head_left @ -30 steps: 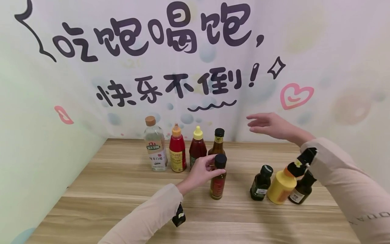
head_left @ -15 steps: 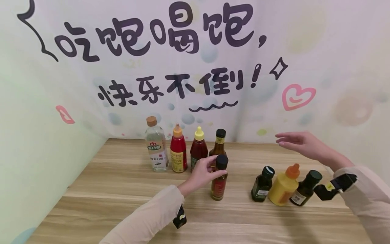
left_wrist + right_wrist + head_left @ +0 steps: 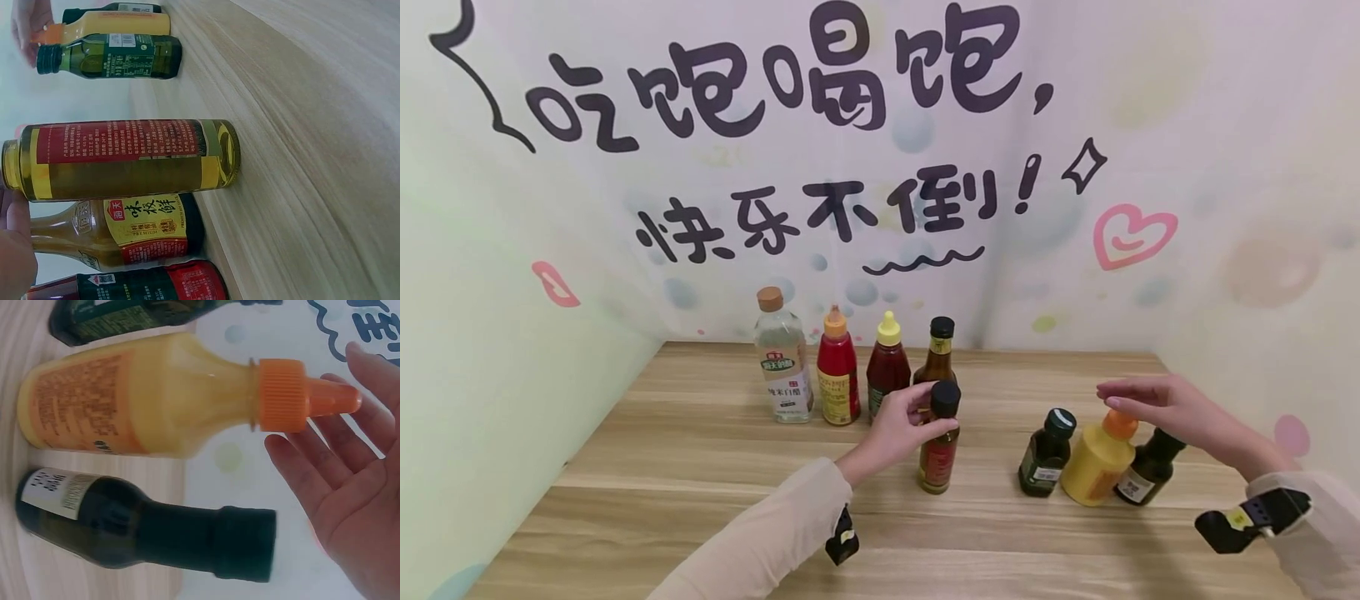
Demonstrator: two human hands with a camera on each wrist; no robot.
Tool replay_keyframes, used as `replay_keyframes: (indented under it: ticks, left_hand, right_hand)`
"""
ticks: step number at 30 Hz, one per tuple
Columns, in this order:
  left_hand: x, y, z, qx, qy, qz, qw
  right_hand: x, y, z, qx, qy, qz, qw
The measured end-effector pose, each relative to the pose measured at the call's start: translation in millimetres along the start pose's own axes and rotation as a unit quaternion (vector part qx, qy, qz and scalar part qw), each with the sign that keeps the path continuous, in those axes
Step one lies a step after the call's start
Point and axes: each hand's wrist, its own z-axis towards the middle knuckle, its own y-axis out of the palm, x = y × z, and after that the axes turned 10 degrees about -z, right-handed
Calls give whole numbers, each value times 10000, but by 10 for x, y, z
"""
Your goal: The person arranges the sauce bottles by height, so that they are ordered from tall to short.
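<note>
My left hand (image 3: pixel 891 429) holds a small oil bottle (image 3: pixel 938 462) by its neck, just below the black cap. The bottle stands upright on the table, and its red label and golden contents show in the left wrist view. At the right, my right hand (image 3: pixel 1165 404) is at the top of a yellow squeeze bottle (image 3: pixel 1093 471) with an orange nozzle cap (image 3: pixel 282 395). Its fingers are extended behind the nozzle, with the palm facing it. A dark bottle (image 3: pixel 1142 475) stands to the right of the yellow one, its cap partly covered by the hand in the head view.
A dark green bottle (image 3: pixel 1043 458) is left of the yellow one. Along the back stand a clear vinegar bottle (image 3: pixel 784 367), a red sauce bottle (image 3: pixel 837 379), a yellow-capped sauce bottle (image 3: pixel 887 367) and a soy sauce bottle (image 3: pixel 940 350), before a printed cloth (image 3: pixel 850 158).
My right hand has moved right and down, from above the table's back edge to the orange cap of the yellow squeeze bottle. My left hand keeps its hold on the oil bottle.
</note>
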Motion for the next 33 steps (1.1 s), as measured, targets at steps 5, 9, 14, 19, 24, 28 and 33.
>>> replay_keyframes:
  ticks: [5, 9, 14, 19, 24, 28, 33]
  left_hand:
    - [4, -1, -3, 6, -6, -95, 10000]
    - [-7, -3, -1, 2, -16, -131, 9999]
    - [-16, -4, 5, -23, 7, -155, 9999]
    - [-8, 5, 6, -34, 32, -139, 9999]
    - [21, 16, -2, -36, 74, -66, 9999]
    - [42, 15, -12, -44, 87, 50, 9999]
    - [77, 9, -8, -69, 31, 128, 9999]
  right_hand:
    - [52, 63, -25, 108, -217, 169, 9996]
    - [49, 104, -46, 187, -62, 187, 9996]
    - [52, 145, -76, 288, 53, 242, 9993]
    - [100, 189, -96, 471, 96, 301, 9984]
    - [130, 222, -124, 625, 89, 297, 9976]
    - [124, 236, -121, 712, 17, 328, 9969]
    - [111, 252, -117, 798, 4, 251, 9965]
